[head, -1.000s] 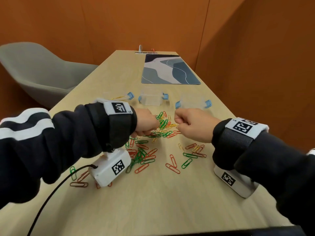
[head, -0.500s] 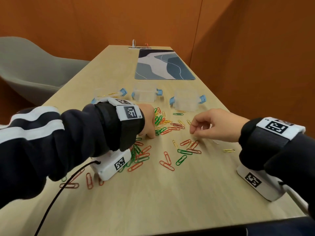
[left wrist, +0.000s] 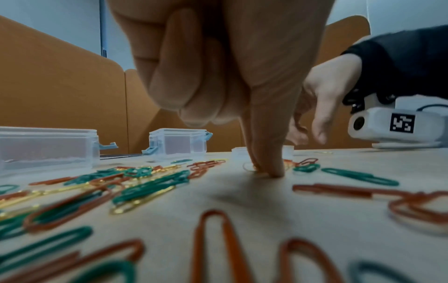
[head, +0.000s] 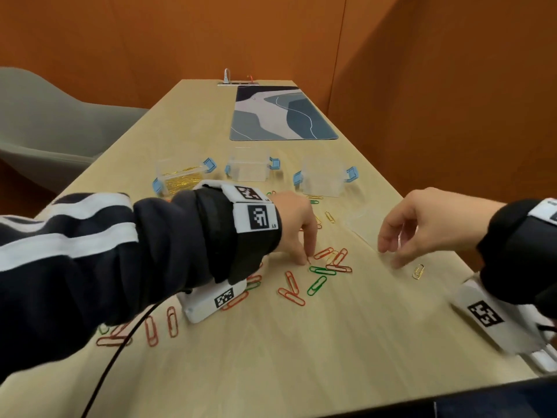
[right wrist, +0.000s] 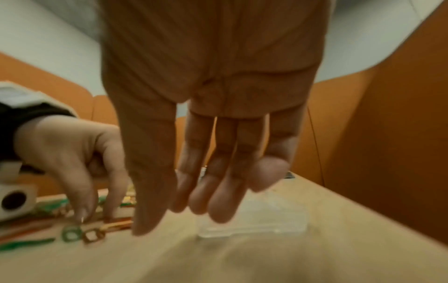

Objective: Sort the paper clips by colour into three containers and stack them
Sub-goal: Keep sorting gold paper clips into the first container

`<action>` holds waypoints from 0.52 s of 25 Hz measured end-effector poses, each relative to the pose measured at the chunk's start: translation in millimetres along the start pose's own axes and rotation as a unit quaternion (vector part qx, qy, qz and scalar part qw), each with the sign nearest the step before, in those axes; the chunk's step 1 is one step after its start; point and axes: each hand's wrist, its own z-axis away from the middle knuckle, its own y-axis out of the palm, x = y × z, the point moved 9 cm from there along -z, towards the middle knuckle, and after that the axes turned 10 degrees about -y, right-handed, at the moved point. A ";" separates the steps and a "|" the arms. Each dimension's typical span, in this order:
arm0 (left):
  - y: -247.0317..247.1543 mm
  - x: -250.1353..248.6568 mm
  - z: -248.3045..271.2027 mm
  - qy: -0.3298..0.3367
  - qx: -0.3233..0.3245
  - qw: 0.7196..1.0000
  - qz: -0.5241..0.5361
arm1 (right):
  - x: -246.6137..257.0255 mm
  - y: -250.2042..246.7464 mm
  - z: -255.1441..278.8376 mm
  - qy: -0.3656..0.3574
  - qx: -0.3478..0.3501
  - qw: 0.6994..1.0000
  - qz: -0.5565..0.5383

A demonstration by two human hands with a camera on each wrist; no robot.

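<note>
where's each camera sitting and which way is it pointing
Head: high, looking forward and down the table; shows both sleeves, left hand, right hand, three clear containers.
Left wrist: just above the tabletop, looking along the left hand at the paper clips; a fingertip touches the table.
Right wrist: looks along the open right hand at a clear lid.
Shared: each wrist view also shows the other hand.

You're in an office mtg booth: orange padded walls (head: 437,86), long pale wood table (head: 301,357), grey shell chair (head: 45,122) at 10 o'clock.
</note>
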 end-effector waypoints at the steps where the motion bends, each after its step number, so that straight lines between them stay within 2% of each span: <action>1: 1.7 1.8 -1.2 -0.007 0.003 1.000 -0.007 | -2.7 -0.4 0.8 0.010 0.011 1.000 0.011; 5: 15.6 19.8 1.9 -0.045 0.034 0.998 -0.008 | -9.5 6.5 1.7 0.041 0.040 0.998 0.041; 6: 17.0 29.8 2.9 -0.073 0.045 0.996 0.036 | -10.5 7.2 1.2 0.046 0.043 0.997 0.049; 7: 18.3 41.2 4.3 -0.112 0.070 0.984 0.123 | -11.5 7.6 0.9 0.051 0.045 0.996 0.054; 8: 20.0 51.3 7.6 -0.150 0.104 0.953 0.242 | -12.3 8.2 0.7 0.054 0.046 0.996 0.056; 9: 21.1 57.4 11.2 -0.176 0.141 0.908 0.354 | -12.8 8.4 0.2 0.055 0.049 0.996 0.055; 10: 21.2 60.7 13.2 -0.183 0.168 0.864 0.438 | -13.4 9.9 -0.4 0.055 0.054 0.996 0.053; 11: 19.1 63.9 11.7 -0.179 0.175 0.831 0.496 | -13.3 10.5 -1.1 0.055 0.059 0.996 0.049; 13: 16.3 66.6 6.8 -0.169 0.173 0.795 0.556 | -10.4 12.4 -2.9 0.054 0.060 0.996 0.033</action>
